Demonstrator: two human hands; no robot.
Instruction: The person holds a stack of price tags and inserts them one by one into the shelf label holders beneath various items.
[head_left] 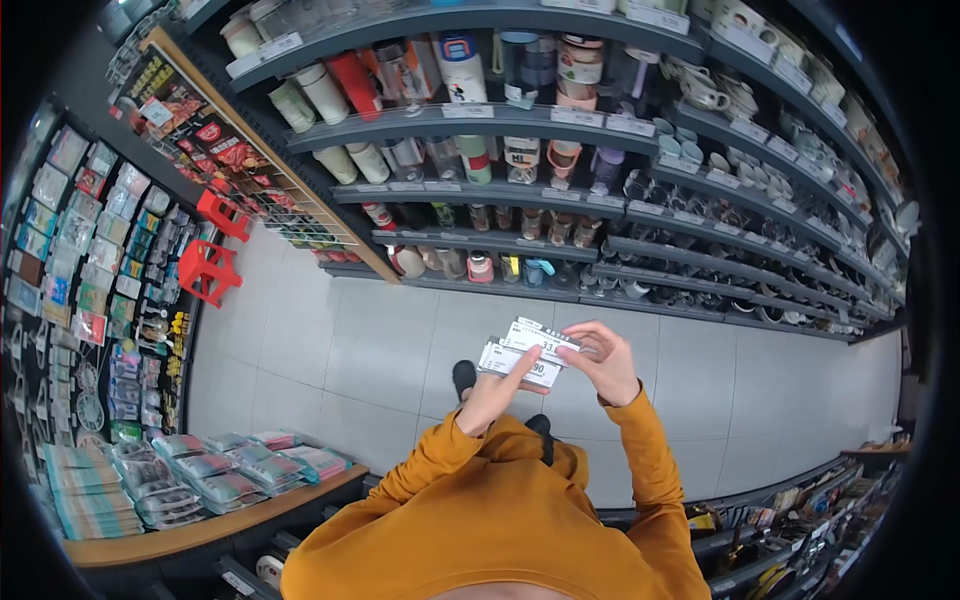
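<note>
A small stack of white price tags with black print lies in my left hand, whose thumb presses on the top of it. My right hand pinches another price tag at its right end, fanned out above the stack. Large digits show on both tags, partly covered by my thumbs. Both hands are close together in front of my body, over the tiled floor.
Shelves of bottles, cups and glassware run along the far side. Two red stools stand at the left beside a wall of packaged goods. Packets lie on a wooden-edged counter at lower left. More shelving is behind at right.
</note>
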